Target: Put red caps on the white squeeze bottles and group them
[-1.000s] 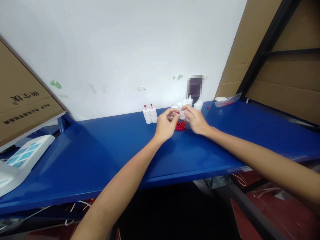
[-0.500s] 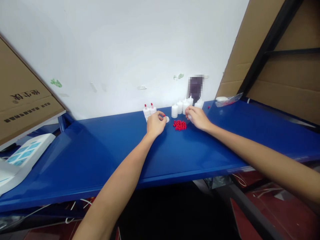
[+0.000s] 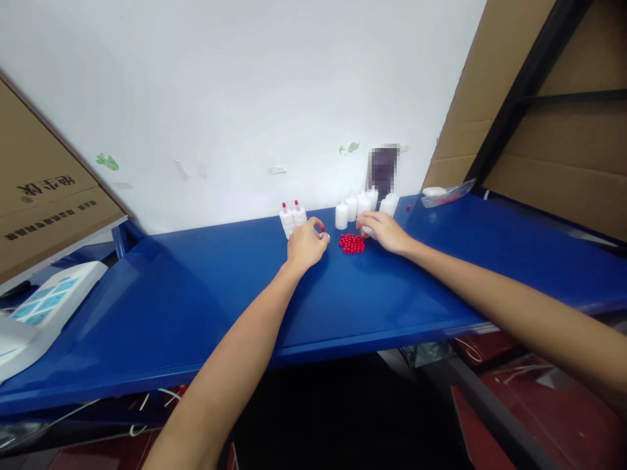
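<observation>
My left hand [image 3: 306, 244] is pinched round a small white nozzle cap [image 3: 326, 237] with a red tip, held just above the table. Beside and behind it stand white squeeze bottles [image 3: 287, 220] with red-tipped nozzles, partly hidden by the hand. Over the right side of a pile of small red caps [image 3: 352, 244], my right hand [image 3: 385, 231] has its fingers closed on a white plastic piece [image 3: 369, 231], mostly covered. Several white bottles [image 3: 341, 217] without red tips stand behind the pile and the right hand.
The blue table [image 3: 206, 287] meets a white wall. At the back right lies a clear plastic bag [image 3: 448, 194] with something white, near a stray red cap [image 3: 409, 207]. A white device with blue keys [image 3: 49, 303] sits at left, by a cardboard box [image 3: 53, 196].
My left hand has turned the nozzle cap slightly, so less of its white disc shows. My right hand has moved a little left and down, nearer the red caps.
</observation>
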The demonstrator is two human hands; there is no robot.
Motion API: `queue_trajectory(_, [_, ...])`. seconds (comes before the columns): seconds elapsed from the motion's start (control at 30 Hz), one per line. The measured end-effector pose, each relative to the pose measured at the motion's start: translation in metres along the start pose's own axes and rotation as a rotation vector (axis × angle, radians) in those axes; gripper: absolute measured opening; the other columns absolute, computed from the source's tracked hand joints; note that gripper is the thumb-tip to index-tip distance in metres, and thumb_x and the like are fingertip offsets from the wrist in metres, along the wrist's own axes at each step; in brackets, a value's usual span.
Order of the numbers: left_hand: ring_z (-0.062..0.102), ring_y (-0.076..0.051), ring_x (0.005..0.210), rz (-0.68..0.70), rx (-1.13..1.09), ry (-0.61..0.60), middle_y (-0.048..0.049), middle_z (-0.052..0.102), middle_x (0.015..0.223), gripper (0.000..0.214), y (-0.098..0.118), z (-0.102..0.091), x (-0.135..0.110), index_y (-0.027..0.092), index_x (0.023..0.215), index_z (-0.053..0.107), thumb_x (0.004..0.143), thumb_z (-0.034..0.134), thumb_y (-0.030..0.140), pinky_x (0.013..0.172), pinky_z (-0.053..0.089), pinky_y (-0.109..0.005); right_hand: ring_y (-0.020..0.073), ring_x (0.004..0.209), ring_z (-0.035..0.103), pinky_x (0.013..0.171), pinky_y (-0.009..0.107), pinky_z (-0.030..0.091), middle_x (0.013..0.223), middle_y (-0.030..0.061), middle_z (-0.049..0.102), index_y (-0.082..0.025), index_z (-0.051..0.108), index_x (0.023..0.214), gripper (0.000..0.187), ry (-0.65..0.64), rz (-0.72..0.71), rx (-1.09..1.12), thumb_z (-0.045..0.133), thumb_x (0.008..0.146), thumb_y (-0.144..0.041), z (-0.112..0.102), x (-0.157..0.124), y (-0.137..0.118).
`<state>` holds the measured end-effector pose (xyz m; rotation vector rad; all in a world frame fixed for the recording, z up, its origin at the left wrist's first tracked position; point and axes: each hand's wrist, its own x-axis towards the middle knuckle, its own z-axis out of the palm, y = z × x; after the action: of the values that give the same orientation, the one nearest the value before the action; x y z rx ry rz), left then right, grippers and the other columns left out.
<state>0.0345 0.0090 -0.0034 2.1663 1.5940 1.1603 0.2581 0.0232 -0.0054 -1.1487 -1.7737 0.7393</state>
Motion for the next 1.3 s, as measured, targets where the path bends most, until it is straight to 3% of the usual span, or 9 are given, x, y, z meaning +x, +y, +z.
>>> queue_trajectory(0.23, [0.06, -0.017, 0.064, 0.086, -0.011, 0.107, -0.0004, 0.068, 0.074, 0.016, 0.008, -0.006, -0.001, 0.022, 0.1, 0.065, 0.084, 0.065, 0.017, 0.068, 0.047, -0.031, 0.0174, 0.063, 0.056, 0.066, 0.031, 0.042, 0.063, -0.0006, 0.058, -0.02, 0.062, 0.071, 0.032, -0.011, -0.007, -0.044, 0.051, 0.087, -0.046, -0.001, 0.0, 0.0])
queue_trajectory(0.4, [0.059, -0.013, 0.066, 0.309, -0.071, 0.088, -0.0011, 0.069, 0.081, 0.015, 0.014, -0.002, -0.006, 0.02, 0.102, 0.066, 0.088, 0.06, 0.016, 0.068, 0.046, -0.028, 0.0146, 0.059, 0.054, 0.069, 0.033, 0.042, 0.077, 0.0019, 0.06, -0.018, 0.063, 0.065, 0.033, 0.101, -0.096, -0.104, 0.052, 0.086, -0.041, -0.005, -0.002, -0.005])
queue_trajectory(0.5, [0.059, -0.012, 0.069, 0.473, -0.097, 0.049, -0.0033, 0.07, 0.091, 0.014, 0.021, 0.0, -0.012, 0.019, 0.103, 0.066, 0.093, 0.056, 0.016, 0.07, 0.048, -0.027, 0.0154, 0.058, 0.053, 0.067, 0.033, 0.042, 0.068, 0.0016, 0.058, -0.019, 0.062, 0.063, 0.033, 0.176, -0.153, -0.061, 0.052, 0.086, -0.039, -0.006, -0.006, -0.016])
queue_trajectory(0.63, [0.064, -0.013, 0.079, 0.603, -0.112, 0.036, -0.0059, 0.072, 0.103, 0.017, 0.032, -0.001, -0.018, 0.019, 0.107, 0.066, 0.097, 0.052, 0.016, 0.075, 0.052, -0.028, 0.0167, 0.058, 0.053, 0.064, 0.032, 0.042, 0.06, -0.0011, 0.056, -0.02, 0.065, 0.08, 0.025, 0.183, -0.227, 0.018, 0.054, 0.089, -0.041, -0.003, -0.013, -0.03])
queue_trajectory(0.73, [0.067, -0.014, 0.083, 0.632, -0.132, 0.079, -0.0063, 0.072, 0.104, 0.018, 0.036, -0.002, -0.02, 0.019, 0.108, 0.065, 0.098, 0.051, 0.015, 0.077, 0.054, -0.028, 0.0171, 0.061, 0.055, 0.066, 0.032, 0.043, 0.064, -0.0019, 0.058, -0.02, 0.066, 0.096, 0.026, 0.108, -0.278, 0.058, 0.055, 0.09, -0.043, -0.001, -0.016, -0.033])
queue_trajectory(0.9, [0.069, -0.013, 0.087, 0.669, -0.154, 0.139, -0.006, 0.072, 0.105, 0.019, 0.035, 0.001, -0.02, 0.019, 0.111, 0.065, 0.098, 0.052, 0.014, 0.077, 0.056, -0.026, 0.0157, 0.06, 0.05, 0.065, 0.031, 0.038, 0.059, 0.0, 0.051, -0.019, 0.058, 0.064, 0.051, 0.022, -0.251, 0.012, 0.04, 0.098, -0.052, 0.002, -0.017, -0.03])
queue_trajectory(1.07, [0.07, -0.012, 0.089, 0.704, -0.156, 0.157, -0.0055, 0.072, 0.11, 0.027, 0.036, 0.003, -0.02, 0.02, 0.124, 0.06, 0.098, 0.052, 0.013, 0.078, 0.058, -0.025, 0.0142, 0.058, 0.043, 0.06, 0.03, 0.032, 0.057, -0.0005, 0.046, -0.02, 0.049, 0.06, 0.059, -0.007, -0.266, -0.048, 0.033, 0.099, -0.061, 0.002, -0.018, -0.025])
queue_trajectory(1.3, [0.071, -0.013, 0.091, 0.717, -0.173, 0.177, -0.006, 0.073, 0.111, 0.024, 0.039, 0.003, -0.023, 0.019, 0.121, 0.06, 0.099, 0.052, 0.014, 0.081, 0.059, -0.027, 0.0142, 0.058, 0.044, 0.059, 0.031, 0.028, 0.059, 0.0, 0.047, -0.019, 0.05, 0.064, 0.061, -0.085, -0.329, -0.183, 0.03, 0.099, -0.066, 0.002, -0.02, -0.026])
